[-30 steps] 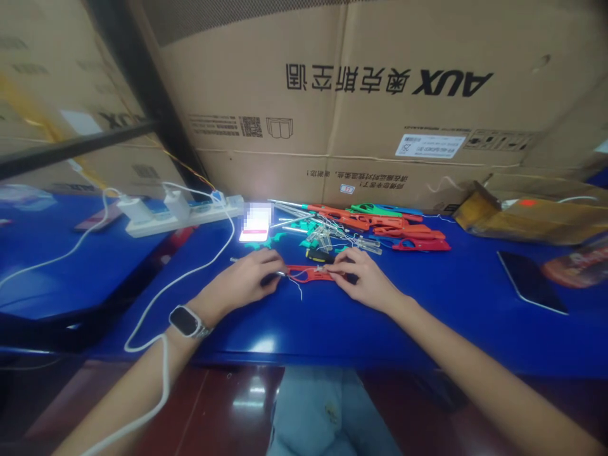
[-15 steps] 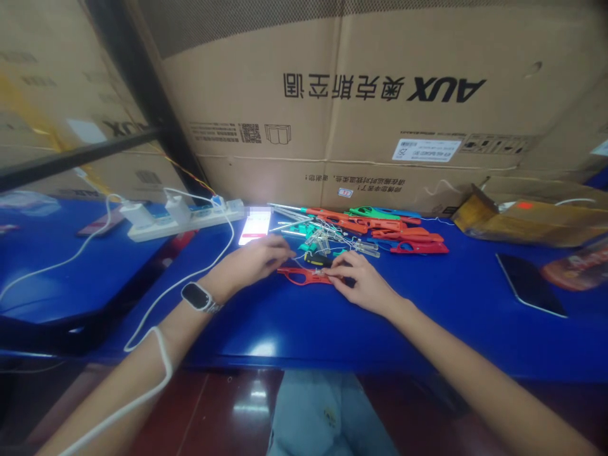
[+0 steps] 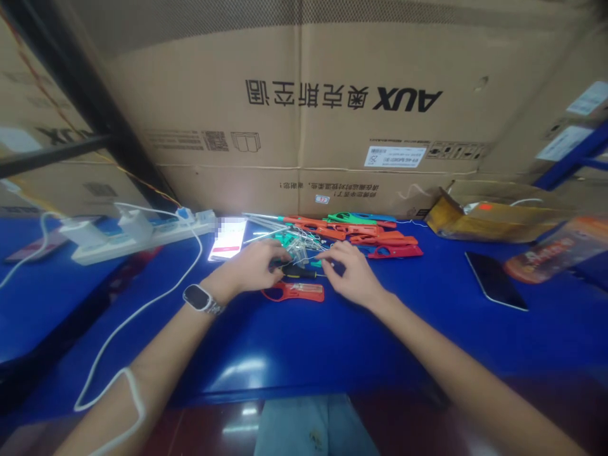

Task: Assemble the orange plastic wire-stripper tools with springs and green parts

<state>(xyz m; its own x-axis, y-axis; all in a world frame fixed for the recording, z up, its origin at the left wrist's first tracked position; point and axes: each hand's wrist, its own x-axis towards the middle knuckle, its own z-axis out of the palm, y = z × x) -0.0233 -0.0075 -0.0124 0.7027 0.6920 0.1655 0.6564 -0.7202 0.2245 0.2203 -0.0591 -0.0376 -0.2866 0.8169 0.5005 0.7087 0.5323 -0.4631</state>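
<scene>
A red lighter-shaped plastic casing (image 3: 304, 292) lies on the blue table in front of me, with a clear part set in its body. Just beyond it is a screwdriver (image 3: 298, 272) with a black and yellow handle. My left hand (image 3: 259, 265), a watch on its wrist, is closed with curled fingertips beside the screwdriver handle. My right hand (image 3: 350, 271) is closed in a pinch near the loose parts (image 3: 301, 244). What either hand holds is too small to make out; a thin pale wire shows between them.
Behind the loose parts lie red casings (image 3: 387, 244) and a green casing (image 3: 344, 218). A lit phone (image 3: 228, 239) and a white power strip (image 3: 142, 237) are at left. At right are a dark phone (image 3: 496, 278), a jar (image 3: 553, 250) and an open carton (image 3: 498, 212).
My right hand has come off the red casing and moved to its upper right. My left hand has moved down beside the screwdriver. The view has turned slightly right.
</scene>
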